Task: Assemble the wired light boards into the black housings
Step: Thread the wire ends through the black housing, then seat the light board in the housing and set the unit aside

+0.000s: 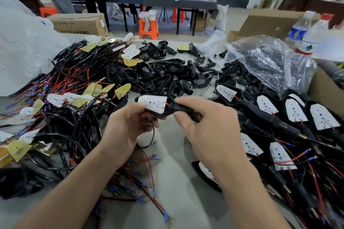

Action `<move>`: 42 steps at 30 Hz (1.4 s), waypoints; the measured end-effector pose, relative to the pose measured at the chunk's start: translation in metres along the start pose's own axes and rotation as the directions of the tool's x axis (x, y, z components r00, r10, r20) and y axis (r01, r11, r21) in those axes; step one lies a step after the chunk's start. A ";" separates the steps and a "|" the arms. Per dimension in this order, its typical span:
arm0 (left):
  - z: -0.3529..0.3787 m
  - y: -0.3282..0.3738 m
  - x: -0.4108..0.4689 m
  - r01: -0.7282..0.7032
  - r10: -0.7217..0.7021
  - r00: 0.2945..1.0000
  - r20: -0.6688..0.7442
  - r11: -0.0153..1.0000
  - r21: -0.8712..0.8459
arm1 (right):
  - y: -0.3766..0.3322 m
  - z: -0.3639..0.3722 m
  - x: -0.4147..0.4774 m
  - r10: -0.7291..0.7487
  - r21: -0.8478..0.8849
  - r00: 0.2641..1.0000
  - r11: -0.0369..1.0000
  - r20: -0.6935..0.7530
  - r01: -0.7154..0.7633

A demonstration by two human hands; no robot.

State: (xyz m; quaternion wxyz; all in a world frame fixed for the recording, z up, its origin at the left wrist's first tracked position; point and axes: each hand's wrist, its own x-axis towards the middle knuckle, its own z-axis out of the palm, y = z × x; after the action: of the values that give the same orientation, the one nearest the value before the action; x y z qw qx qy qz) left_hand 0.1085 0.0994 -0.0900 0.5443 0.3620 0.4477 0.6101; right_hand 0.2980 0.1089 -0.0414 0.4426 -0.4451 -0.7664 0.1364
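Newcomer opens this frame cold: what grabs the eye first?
The two hands at centre: the left hand and right hand grip a black housing with a white light board in it. Left of them sprawls a tangle of wired boards; behind lies a heap of empty housings, and finished units line the right.

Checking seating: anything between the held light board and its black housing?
Nothing visible. The light board lies in the open face of the black housing; left hand grips that end, right hand the stem. Only its red wire shows at the neck.
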 end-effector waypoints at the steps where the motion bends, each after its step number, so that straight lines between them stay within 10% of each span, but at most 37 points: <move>1: -0.001 0.000 0.001 -0.016 0.016 1.000 -0.003 1.000 -0.016 | 0.000 0.000 0.000 -0.014 -0.007 0.999 1.000 -0.043 0.014; 11: 0.004 -0.005 0.005 -0.009 0.001 1.000 0.023 0.936 0.353 | -0.037 -0.065 0.054 -0.144 -0.082 0.915 0.989 -0.377 0.122; 16: -0.003 -0.009 0.002 -0.043 0.023 0.998 0.056 0.917 0.397 | -0.049 -0.096 0.089 -0.117 -0.058 0.957 0.993 -0.264 0.105; 22: -0.002 -0.006 0.001 -0.044 0.002 0.996 0.094 0.896 0.442 | -0.032 -0.126 0.095 -0.184 -0.443 0.964 0.893 -0.190 0.083; 29: 0.009 -0.003 -0.006 -0.091 0.118 0.993 -0.018 0.849 0.521 | 0.047 -0.102 0.037 0.267 -0.560 0.962 0.788 -0.059 -0.253; 31: 0.007 -0.004 -0.007 -0.143 0.235 0.970 -0.057 0.746 0.650 | 0.065 -0.091 0.022 0.333 -0.498 0.939 0.802 -0.088 -0.331; 36: -0.004 0.005 -0.009 -0.088 0.609 0.793 0.026 0.072 0.994 | 0.070 -0.080 0.016 0.320 -0.428 0.932 0.827 -0.172 -0.364; 42: -0.027 0.019 -0.005 0.292 0.384 0.899 -0.208 -0.172 0.941 | 0.026 -0.015 0.012 0.054 -0.268 0.998 0.962 -0.018 -0.057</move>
State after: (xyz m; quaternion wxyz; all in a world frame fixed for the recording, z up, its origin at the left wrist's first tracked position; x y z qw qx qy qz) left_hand 0.0779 0.0902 -0.0807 -0.0702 0.5173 0.8434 0.1272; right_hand 0.3220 0.1307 -0.0418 0.3783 -0.5229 -0.7627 0.0409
